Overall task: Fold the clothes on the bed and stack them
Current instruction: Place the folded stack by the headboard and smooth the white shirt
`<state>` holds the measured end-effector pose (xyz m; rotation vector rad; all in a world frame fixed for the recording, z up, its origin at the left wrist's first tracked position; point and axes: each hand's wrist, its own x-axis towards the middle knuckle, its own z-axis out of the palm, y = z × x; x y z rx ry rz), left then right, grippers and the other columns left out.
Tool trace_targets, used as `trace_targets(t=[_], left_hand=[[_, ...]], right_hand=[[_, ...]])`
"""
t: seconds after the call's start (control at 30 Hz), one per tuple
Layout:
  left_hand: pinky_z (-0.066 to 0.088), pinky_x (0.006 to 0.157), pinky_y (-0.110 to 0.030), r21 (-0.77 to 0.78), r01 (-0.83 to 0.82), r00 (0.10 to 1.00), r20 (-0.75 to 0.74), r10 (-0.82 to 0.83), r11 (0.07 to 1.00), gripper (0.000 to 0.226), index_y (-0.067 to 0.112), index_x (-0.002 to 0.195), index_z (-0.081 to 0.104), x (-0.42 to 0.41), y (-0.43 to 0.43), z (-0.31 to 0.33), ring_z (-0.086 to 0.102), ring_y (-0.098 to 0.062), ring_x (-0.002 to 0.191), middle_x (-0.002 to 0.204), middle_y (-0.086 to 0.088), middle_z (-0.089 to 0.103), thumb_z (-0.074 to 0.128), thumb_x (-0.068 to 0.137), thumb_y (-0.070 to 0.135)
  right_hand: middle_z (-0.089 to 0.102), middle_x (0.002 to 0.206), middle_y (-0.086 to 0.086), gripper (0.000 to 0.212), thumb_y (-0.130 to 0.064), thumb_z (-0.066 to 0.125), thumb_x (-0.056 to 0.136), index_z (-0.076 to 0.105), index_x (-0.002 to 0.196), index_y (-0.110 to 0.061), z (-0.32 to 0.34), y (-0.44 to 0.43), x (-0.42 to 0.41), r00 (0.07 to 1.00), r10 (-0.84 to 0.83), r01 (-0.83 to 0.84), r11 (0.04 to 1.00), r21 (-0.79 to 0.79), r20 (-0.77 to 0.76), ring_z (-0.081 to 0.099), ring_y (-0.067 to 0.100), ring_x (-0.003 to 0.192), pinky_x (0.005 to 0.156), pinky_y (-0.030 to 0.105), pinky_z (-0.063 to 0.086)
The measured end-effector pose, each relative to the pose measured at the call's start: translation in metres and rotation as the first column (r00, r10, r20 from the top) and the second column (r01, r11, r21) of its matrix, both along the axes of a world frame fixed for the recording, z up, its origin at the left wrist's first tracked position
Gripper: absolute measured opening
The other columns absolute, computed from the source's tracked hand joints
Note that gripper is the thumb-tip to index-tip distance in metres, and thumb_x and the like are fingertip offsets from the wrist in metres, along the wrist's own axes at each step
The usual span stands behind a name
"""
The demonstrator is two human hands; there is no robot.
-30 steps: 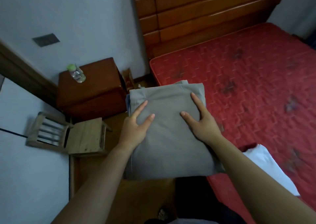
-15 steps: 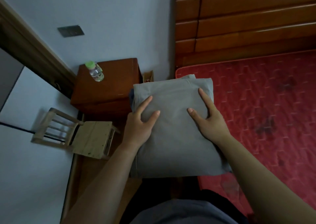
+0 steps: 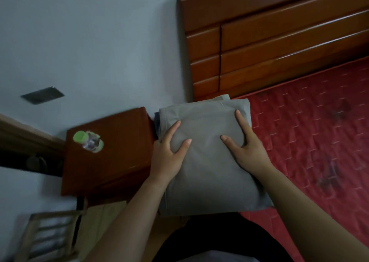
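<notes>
As the left hand clasps its 9 o'clock edge and the right hand its 3 o'clock edge, the folded grey stack hangs over the corner of the red bed by the headboard. Both hands lay thumb and forefinger on top (other fingers hidden past the edges). At the stack's 9 o'clock stands a nightstand bearing a green-capped bottle

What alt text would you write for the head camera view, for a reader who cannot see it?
The person's left hand and right hand hold a stack of folded grey clothes by its sides at the corner of a red bed. Beside it stands a wooden nightstand bearing a green-capped bottle; a wooden headboard rises behind.
</notes>
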<state>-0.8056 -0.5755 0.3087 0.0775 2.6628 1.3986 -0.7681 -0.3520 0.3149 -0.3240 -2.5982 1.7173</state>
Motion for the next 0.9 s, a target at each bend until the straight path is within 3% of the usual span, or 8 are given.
trace_targets(t=[0.17, 0.27, 0.33, 0.4, 0.53, 0.73, 0.8, 0.9], left_hand=[[0.038, 0.107, -0.038, 0.028, 0.042, 0.998, 0.054, -0.044, 0.999, 0.070, 0.060, 0.136, 0.017, -0.063, 0.049, -0.017, 0.040, -0.016, 0.130, 0.146, -0.002, 0.035, 0.058, 0.079, 0.058], [0.033, 0.101, -0.024, 0.054, -0.002, 0.995, 0.099, -0.003, 0.999, 0.095, 0.057, 0.137, -0.012, -0.099, 0.078, -0.030, 0.032, -0.001, 0.123, 0.151, 0.007, 0.023, 0.061, 0.076, 0.060], [0.029, 0.095, -0.020, 0.057, -0.031, 0.994, 0.110, 0.025, 0.998, 0.098, 0.060, 0.134, -0.016, -0.124, 0.094, -0.045, 0.028, 0.003, 0.115, 0.141, 0.017, 0.021, 0.062, 0.074, 0.062], [0.030, 0.091, -0.020, 0.037, -0.050, 0.992, 0.115, 0.046, 0.998, 0.097, 0.066, 0.130, -0.015, -0.147, 0.106, -0.063, 0.029, 0.003, 0.109, 0.126, 0.019, 0.021, 0.062, 0.072, 0.064], [0.031, 0.092, -0.016, 0.053, -0.071, 0.988, 0.139, 0.063, 0.996, 0.096, 0.065, 0.130, -0.015, -0.179, 0.125, -0.115, 0.031, 0.004, 0.116, 0.147, 0.005, 0.026, 0.060, 0.071, 0.067], [0.039, 0.106, -0.037, 0.027, -0.094, 0.985, 0.151, 0.089, 0.995, 0.095, 0.060, 0.134, -0.017, -0.202, 0.148, -0.205, 0.035, -0.012, 0.133, 0.152, 0.004, 0.026, 0.056, 0.073, 0.067], [0.043, 0.101, -0.036, -0.017, -0.109, 0.980, 0.164, 0.110, 0.994, 0.095, 0.059, 0.135, -0.015, -0.202, 0.153, -0.234, 0.045, -0.016, 0.126, 0.145, -0.004, 0.038, 0.056, 0.073, 0.068], [0.043, 0.099, -0.033, -0.045, -0.121, 0.962, 0.241, 0.128, 0.992, 0.094, 0.060, 0.134, -0.013, -0.193, 0.160, -0.272, 0.048, -0.017, 0.123, 0.140, -0.006, 0.043, 0.056, 0.071, 0.070]], right_hand=[[0.039, 0.122, -0.016, 0.076, -0.054, 0.061, 0.078, 0.011, 0.135, -0.064, -0.020, 0.048, -0.054, 0.997, -0.056, 0.055, 0.998, 0.007, 0.049, 0.044, 0.004, 0.106, 0.091, 0.027, 0.041], [0.035, 0.107, -0.044, 0.077, -0.050, 0.062, 0.081, 0.012, 0.139, -0.059, -0.037, 0.073, -0.090, 0.997, -0.050, 0.051, 0.999, -0.009, 0.067, 0.047, -0.018, 0.095, 0.079, 0.004, 0.038], [0.031, 0.098, -0.054, 0.076, -0.047, 0.062, 0.082, 0.013, 0.139, -0.056, -0.052, 0.087, -0.114, 0.994, -0.065, 0.067, 0.998, -0.016, 0.089, 0.041, -0.031, 0.088, 0.068, -0.004, 0.036], [0.030, 0.100, -0.052, 0.075, -0.048, 0.062, 0.082, 0.012, 0.137, -0.060, -0.070, 0.098, -0.135, 0.990, -0.079, 0.081, 0.997, -0.015, 0.117, 0.042, -0.029, 0.088, 0.068, -0.002, 0.037], [0.022, 0.109, -0.056, 0.074, -0.054, 0.060, 0.079, 0.011, 0.134, -0.066, -0.116, 0.119, -0.175, 0.988, -0.045, 0.049, 0.999, -0.022, 0.151, 0.041, -0.022, 0.093, 0.078, 0.003, 0.034], [0.030, 0.128, -0.029, 0.074, -0.059, 0.059, 0.075, 0.012, 0.131, -0.068, -0.203, 0.142, -0.210, 0.977, -0.008, 0.012, 1.000, -0.016, 0.213, 0.044, 0.001, 0.110, 0.084, 0.018, 0.041], [0.033, 0.128, -0.026, 0.074, -0.060, 0.059, 0.074, 0.012, 0.131, -0.069, -0.232, 0.147, -0.210, 0.972, -0.020, 0.020, 1.000, 0.000, 0.234, 0.044, 0.002, 0.110, 0.081, 0.015, 0.039], [0.033, 0.135, -0.022, 0.075, -0.064, 0.058, 0.071, 0.011, 0.130, -0.070, -0.271, 0.153, -0.200, 0.959, -0.017, 0.013, 1.000, 0.014, 0.283, 0.041, 0.006, 0.116, 0.088, 0.024, 0.040]])
